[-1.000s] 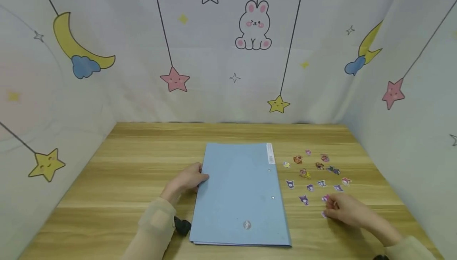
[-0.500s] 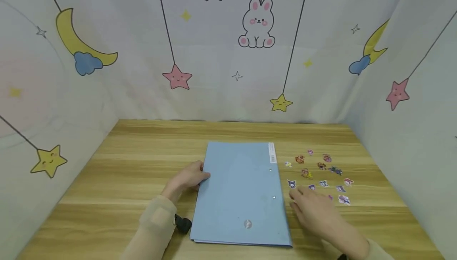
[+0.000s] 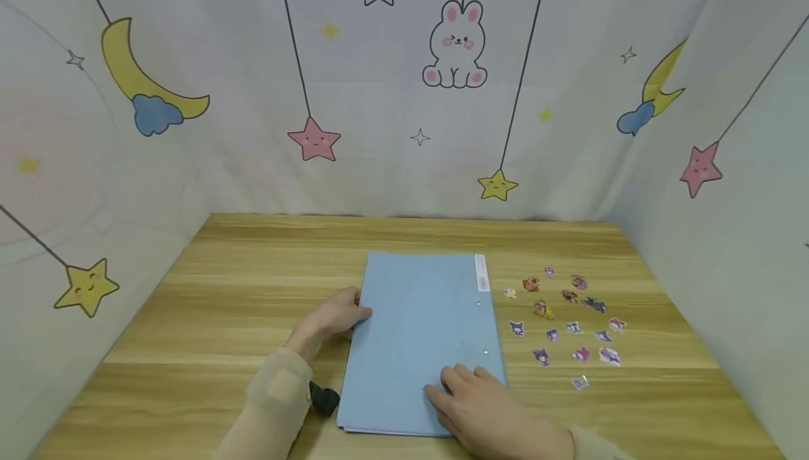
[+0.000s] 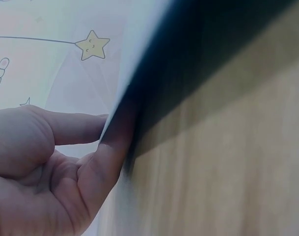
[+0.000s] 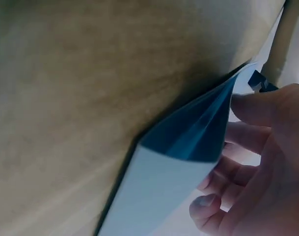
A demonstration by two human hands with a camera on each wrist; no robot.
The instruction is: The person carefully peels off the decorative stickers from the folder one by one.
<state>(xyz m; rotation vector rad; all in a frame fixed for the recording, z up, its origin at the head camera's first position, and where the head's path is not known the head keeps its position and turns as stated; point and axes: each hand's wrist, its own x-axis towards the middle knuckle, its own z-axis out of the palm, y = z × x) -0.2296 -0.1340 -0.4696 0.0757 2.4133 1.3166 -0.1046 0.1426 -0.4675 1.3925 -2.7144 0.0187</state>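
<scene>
A light blue file folder [image 3: 417, 333] lies closed on the table, a white label [image 3: 482, 272] at its top right corner. My left hand [image 3: 333, 314] pinches its left edge, thumb on the cover and fingers underneath, as the left wrist view shows. Over the lower right of the cover is my right hand [image 3: 483, 407], its loosely bent fingers resting on the folder; it hides the round mark there. In the right wrist view the folder's end [image 5: 188, 128] shows a dark gap between the covers, with my right thumb [image 5: 252, 109] by the bottom edge.
Several small cartoon stickers [image 3: 573, 328] lie scattered on the wooden table [image 3: 253, 256] to the right of the folder. A printed curtain [image 3: 392, 95] with stars and a rabbit stands around the back and sides. A dark object [image 3: 324, 399] sits at my left wrist.
My right hand has let go of a sticker among the others and moved left onto the folder's lower right. My left hand stays on the folder's left edge.
</scene>
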